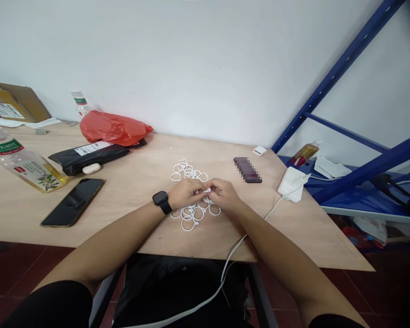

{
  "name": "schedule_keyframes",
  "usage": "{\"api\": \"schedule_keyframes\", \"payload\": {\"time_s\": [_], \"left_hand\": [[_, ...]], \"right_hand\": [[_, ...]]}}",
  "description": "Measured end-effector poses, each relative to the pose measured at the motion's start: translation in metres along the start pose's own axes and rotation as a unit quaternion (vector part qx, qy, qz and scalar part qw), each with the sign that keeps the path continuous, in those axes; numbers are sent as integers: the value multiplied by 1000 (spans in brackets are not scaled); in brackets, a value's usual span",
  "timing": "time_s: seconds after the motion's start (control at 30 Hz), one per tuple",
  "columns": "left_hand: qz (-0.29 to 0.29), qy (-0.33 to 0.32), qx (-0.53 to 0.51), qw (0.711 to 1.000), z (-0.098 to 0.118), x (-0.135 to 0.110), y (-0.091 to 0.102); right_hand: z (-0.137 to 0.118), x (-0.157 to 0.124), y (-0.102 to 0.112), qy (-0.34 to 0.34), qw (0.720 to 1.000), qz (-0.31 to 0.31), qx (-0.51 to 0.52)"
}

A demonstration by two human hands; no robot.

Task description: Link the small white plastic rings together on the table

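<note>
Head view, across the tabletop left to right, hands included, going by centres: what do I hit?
Near bottle → black-screened phone → smartwatch → left hand → pinched white piece → right hand → pixelated dark slab → white block with cable.

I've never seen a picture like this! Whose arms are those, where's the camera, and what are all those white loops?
No robot here, just a person's bare hands. The camera is worn on their head, looking forward and down, so you see almost what they see. The left hand, below a black watch, and the right hand meet near the middle of a wooden table. Their fingers pinch a small white piece, probably part of a ring. Those loops are thin white rings, lying around the hands. Off to the left are a phone, a bottle and a red bag.
</note>
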State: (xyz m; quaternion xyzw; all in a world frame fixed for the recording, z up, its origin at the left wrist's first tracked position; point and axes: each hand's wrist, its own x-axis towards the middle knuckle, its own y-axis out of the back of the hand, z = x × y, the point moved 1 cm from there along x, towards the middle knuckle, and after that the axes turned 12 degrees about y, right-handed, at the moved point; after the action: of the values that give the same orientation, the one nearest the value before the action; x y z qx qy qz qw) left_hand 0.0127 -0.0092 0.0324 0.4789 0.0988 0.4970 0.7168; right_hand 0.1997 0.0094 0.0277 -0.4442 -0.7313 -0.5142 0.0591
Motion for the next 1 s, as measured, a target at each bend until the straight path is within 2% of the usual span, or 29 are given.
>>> {"api": "schedule_keyframes", "payload": {"time_s": [0.33, 0.43, 0.53, 0.63, 0.7, 0.77, 0.83, 0.93, 1.0], "left_hand": [[0, 25, -72, 997, 1, 0, 0], [69, 60, -54, 994, -5, 2, 6], [151, 105, -20, 983, -22, 3, 13], [175, 174, 36, 968, -43, 4, 15], [148, 192, 66, 968, -51, 5, 13], [119, 178, 73, 974, -52, 6, 12], [78, 137, 65, 985, -46, 6, 12], [-18, 58, 56, 997, -32, 4, 13], [-64, 39, 59, 995, -25, 2, 12]], "right_hand": [[0, -1, 2, 15, 999, 34, 6], [-2, 0, 4, 13, 997, 82, 7], [-1, 1, 7, -17, 992, 129, 1], [3, 1, 8, -32, 993, 118, -9], [5, 1, 7, -31, 995, 96, -12], [6, 2, 6, -26, 997, 77, -7], [6, 2, 4, -17, 998, 62, -2], [6, 1, 4, -3, 999, 50, 1], [6, 1, 4, -1, 999, 47, 0]]}}
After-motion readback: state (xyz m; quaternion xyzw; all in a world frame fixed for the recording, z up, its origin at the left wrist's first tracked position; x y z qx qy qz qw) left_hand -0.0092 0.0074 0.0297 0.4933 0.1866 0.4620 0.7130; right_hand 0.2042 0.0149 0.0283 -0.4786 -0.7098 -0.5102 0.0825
